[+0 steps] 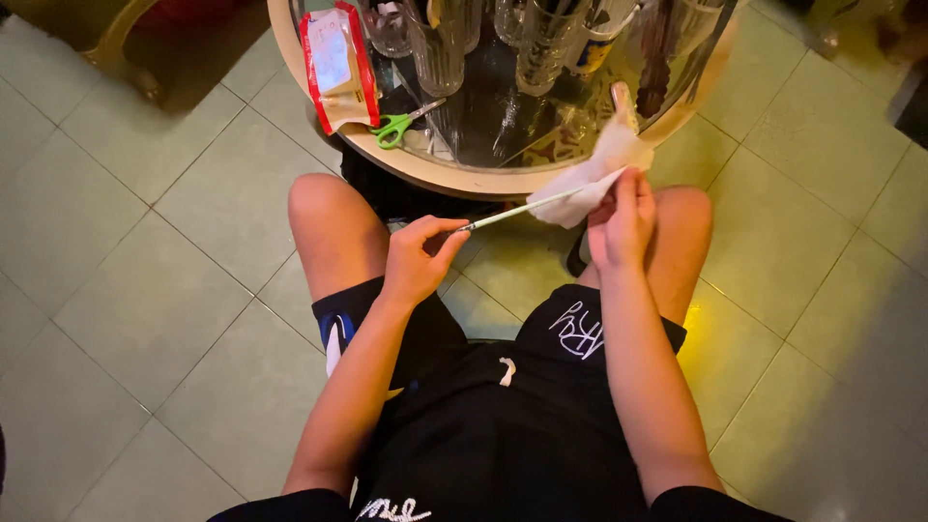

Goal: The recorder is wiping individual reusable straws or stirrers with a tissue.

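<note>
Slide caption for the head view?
Left hand pinches thin rod; right hand wipes it with white tissue.

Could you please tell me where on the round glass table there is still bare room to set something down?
The table has little room. The near rim is bare only between the green scissors and the white cloth held by the right hand. Behind that, glasses crowd the middle, and a red-edged packet fills the left edge.

A home living room: tiled floor (pixel 145 290), round glass-topped table (pixel 503 179) crowded with drinking glasses (pixel 435 53)
</note>
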